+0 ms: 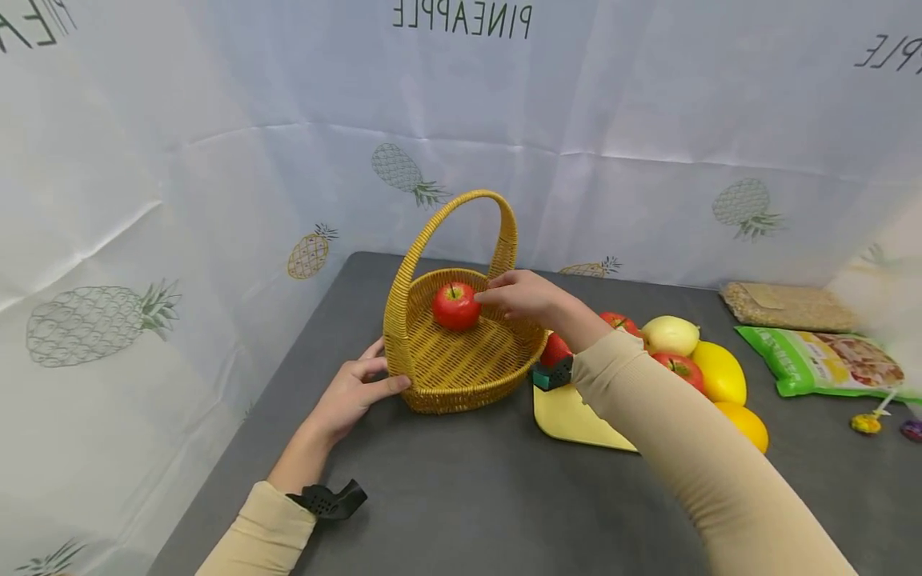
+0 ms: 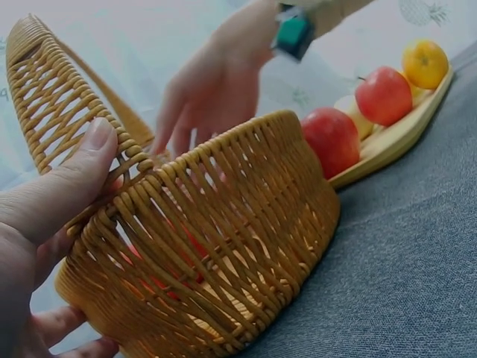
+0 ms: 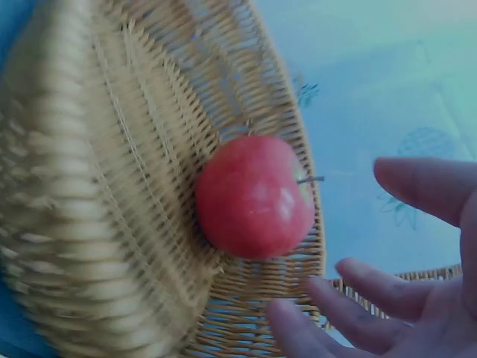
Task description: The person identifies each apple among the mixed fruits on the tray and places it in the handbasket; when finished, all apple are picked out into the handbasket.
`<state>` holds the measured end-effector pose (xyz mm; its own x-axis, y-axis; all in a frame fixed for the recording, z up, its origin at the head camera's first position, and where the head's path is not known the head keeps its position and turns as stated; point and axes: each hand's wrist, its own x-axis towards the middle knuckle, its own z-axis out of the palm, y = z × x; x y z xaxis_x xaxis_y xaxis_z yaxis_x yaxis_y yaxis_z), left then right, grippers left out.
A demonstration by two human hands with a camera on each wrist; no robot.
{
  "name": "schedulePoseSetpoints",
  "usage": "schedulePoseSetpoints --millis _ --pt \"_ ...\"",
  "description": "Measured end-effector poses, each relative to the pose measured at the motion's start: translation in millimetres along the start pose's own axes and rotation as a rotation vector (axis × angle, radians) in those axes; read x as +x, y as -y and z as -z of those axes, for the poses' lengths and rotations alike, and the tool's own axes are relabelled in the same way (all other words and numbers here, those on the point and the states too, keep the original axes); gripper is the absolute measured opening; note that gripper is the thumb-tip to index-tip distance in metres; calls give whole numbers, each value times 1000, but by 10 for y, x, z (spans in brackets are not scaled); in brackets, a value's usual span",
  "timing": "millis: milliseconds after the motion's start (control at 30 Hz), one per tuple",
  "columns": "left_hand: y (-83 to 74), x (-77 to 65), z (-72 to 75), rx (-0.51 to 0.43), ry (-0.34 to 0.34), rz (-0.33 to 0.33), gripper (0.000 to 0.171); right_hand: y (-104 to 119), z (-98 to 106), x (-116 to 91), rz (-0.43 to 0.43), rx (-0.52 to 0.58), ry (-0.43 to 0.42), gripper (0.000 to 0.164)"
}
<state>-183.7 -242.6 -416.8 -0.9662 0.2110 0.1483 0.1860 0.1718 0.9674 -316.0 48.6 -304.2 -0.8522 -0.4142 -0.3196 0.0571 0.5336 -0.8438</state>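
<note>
A yellow-brown wicker basket (image 1: 471,360) with a tall arched handle stands on the dark table. Inside it, toward the back left, lies one red apple (image 1: 455,306), its stem showing. My left hand (image 1: 354,394) grips the basket's left side at the foot of the handle, the thumb over the rim and the fingers against the outer weave (image 2: 223,239). Over the basket's right part reaches my right hand (image 1: 529,294). In the right wrist view its fingers (image 3: 365,306) are spread and apart from the apple (image 3: 257,198), with nothing held.
Right of the basket, a yellow tray (image 1: 576,422) bears red apples (image 1: 677,370), a pale round fruit (image 1: 670,334) and yellow fruits (image 1: 720,374). Farther right lie a green bag (image 1: 835,364), a pack of grains (image 1: 788,306) and a lollipop (image 1: 866,423). Pineapple-print cloth (image 1: 612,96) hangs behind.
</note>
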Motion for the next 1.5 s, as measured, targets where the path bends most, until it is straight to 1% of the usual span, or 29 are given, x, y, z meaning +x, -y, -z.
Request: schedulePoseSetpoints --millis 133,333,433,533,700,867,1033,1200,1300,1367,1500 --pt "-29 -1 41 11 4 -4 27 -45 56 -180 -5 93 -15 66" --pt "-61 -5 76 20 -13 7 32 -22 141 -343 -2 85 -54 54" --pt "-57 -1 80 22 -14 9 33 -22 183 -405 8 101 -79 50" --pt "-56 0 83 21 -15 13 32 -53 223 -469 13 129 -103 50" --pt "-50 -6 79 26 -17 17 34 -143 276 -603 0 194 -117 50" --pt "-30 -27 60 31 -20 20 32 -249 331 -741 -2 210 -137 50" --pt "-20 -47 28 43 -24 25 32 -348 393 -845 -14 162 -163 52" --pt "-30 -39 -1 44 -28 24 33 -432 462 -899 -13 94 -196 53" --pt "-35 -37 -9 40 -26 25 32 -499 480 -930 -16 45 -193 53" --pt "-41 -32 -14 40 -21 28 31 -553 487 -961 -17 -6 -185 52" --pt "-57 -25 -26 35 -8 30 29 -653 488 -1048 -10 -189 -193 57"
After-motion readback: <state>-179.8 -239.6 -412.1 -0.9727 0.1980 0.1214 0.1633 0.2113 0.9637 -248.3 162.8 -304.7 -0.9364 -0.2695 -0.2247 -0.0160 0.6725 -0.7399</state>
